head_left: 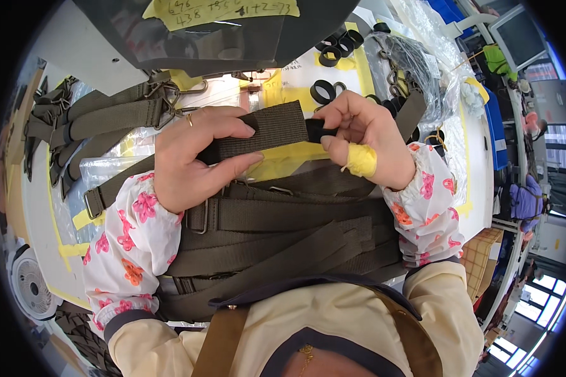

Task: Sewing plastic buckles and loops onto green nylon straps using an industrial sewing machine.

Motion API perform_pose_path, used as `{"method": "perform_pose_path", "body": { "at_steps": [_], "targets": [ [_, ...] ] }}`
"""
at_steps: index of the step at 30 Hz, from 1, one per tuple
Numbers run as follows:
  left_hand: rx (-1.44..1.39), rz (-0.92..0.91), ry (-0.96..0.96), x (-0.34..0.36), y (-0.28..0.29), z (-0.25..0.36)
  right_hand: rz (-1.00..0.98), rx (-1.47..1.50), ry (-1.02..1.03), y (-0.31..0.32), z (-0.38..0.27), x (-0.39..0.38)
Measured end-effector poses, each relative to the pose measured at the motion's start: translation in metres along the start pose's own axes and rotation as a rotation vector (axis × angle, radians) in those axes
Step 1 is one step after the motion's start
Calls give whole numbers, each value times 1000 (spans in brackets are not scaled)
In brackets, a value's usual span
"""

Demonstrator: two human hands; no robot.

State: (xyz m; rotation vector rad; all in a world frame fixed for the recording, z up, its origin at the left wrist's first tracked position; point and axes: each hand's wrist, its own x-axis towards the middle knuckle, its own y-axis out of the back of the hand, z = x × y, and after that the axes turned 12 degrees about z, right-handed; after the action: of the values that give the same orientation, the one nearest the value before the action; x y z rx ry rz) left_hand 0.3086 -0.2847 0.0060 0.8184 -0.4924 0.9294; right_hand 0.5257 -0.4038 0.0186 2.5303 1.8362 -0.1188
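Note:
A wide dark olive webbing strap (273,129) lies across the space between my hands. My left hand (185,154) grips it, thumb below and fingers above. At the strap's right end my right hand (371,125) pinches a black band loop (316,130), which meets or overlaps the webbing edge; how far it goes around the strap I cannot tell. Yellow tape (362,160) wraps one finger of that hand. Under both hands, a heap of similar straps (295,217) with a metal buckle (197,217) spreads over my lap and the table edge.
A dark grey machine head (233,38) hangs just beyond my hands. Loose black loops (322,92) are scattered at the back right, beside a plastic bag (415,69). Bundled straps with metal hooks (116,113) lie on the left. A white fan (30,279) stands at far left.

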Motion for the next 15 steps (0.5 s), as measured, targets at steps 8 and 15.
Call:
{"method": "perform_pose_path", "body": {
  "at_steps": [8, 15],
  "targets": [
    [-32, -138, 7, 0, -3, 2, -232, -180, 40, 1, -6, 1],
    [-67, -241, -45, -1, 1, 0, -229, 187, -330, 2, -4, 5]
  ]
}}
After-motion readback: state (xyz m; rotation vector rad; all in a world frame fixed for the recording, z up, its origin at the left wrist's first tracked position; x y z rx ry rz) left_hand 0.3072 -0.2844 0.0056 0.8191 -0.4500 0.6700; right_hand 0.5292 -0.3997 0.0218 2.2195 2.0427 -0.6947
